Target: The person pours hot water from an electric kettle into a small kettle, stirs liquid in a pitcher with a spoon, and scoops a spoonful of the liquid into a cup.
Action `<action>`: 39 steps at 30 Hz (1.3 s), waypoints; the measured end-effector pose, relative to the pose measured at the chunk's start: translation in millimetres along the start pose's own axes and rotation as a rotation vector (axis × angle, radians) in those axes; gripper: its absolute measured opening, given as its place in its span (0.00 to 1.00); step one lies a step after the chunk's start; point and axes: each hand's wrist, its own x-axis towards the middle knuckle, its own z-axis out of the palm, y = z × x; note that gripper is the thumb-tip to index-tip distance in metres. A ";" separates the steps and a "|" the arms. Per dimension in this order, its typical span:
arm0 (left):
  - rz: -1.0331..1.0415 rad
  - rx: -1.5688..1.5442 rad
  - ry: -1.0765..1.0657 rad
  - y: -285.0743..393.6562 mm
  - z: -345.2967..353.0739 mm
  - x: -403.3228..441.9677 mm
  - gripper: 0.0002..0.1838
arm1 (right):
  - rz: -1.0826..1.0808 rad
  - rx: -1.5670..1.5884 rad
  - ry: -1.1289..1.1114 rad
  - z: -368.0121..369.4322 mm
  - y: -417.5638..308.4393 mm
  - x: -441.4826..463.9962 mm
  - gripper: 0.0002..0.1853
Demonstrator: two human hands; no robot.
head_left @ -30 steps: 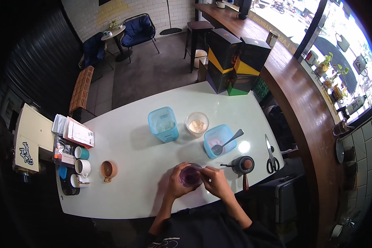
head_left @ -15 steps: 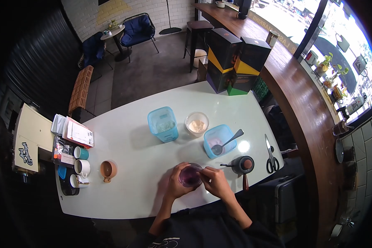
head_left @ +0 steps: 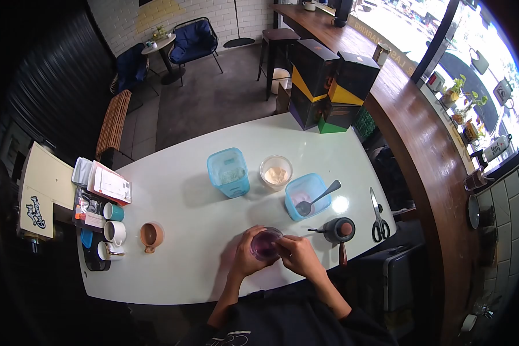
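My left hand (head_left: 248,254) is wrapped round the side of a clear cup (head_left: 265,244) with purple liquid in it, near the table's front edge. At the cup's right rim, my right hand (head_left: 297,254) is closed in a pinch; whatever it grips there is too hidden to make out. Just beyond the hands stands a blue plastic tub (head_left: 294,190) with pale pinkish contents and a metal spoon (head_left: 318,198) leaning in it. Behind are a clear tub of cream-coloured powder (head_left: 276,173) and a taller blue container (head_left: 228,173) with whitish contents.
A dark round pot with a wooden handle (head_left: 339,230) and black-handled scissors (head_left: 380,222) lie to the right. On the left are a brown cup (head_left: 151,236) and several mugs (head_left: 115,233). Black boxes (head_left: 334,86) stand stacked at the table's far corner (head_left: 271,127).
My right hand has shifted slightly at the cup's rim, its fingers now a little farther over the opening. My left hand still holds the cup in place.
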 end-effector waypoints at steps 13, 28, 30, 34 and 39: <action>-0.055 -0.068 -0.013 1.2 0.2 0.8 0.47 | -0.030 -0.025 0.105 1.7 -0.6 0.3 0.05; 0.001 -0.014 0.001 4.9 -0.7 2.0 0.47 | -0.024 0.024 0.148 3.4 -3.6 -1.4 0.08; 0.004 -0.005 0.000 5.5 -1.0 2.1 0.47 | -0.022 0.022 0.163 3.5 -1.7 -2.3 0.08; 0.010 -0.016 0.003 4.7 -0.4 2.4 0.46 | -0.012 -0.005 0.177 3.7 -1.1 -3.5 0.09; 0.004 -0.031 -0.002 5.0 -0.4 2.7 0.46 | -0.012 -0.044 0.116 1.1 -2.0 -7.1 0.05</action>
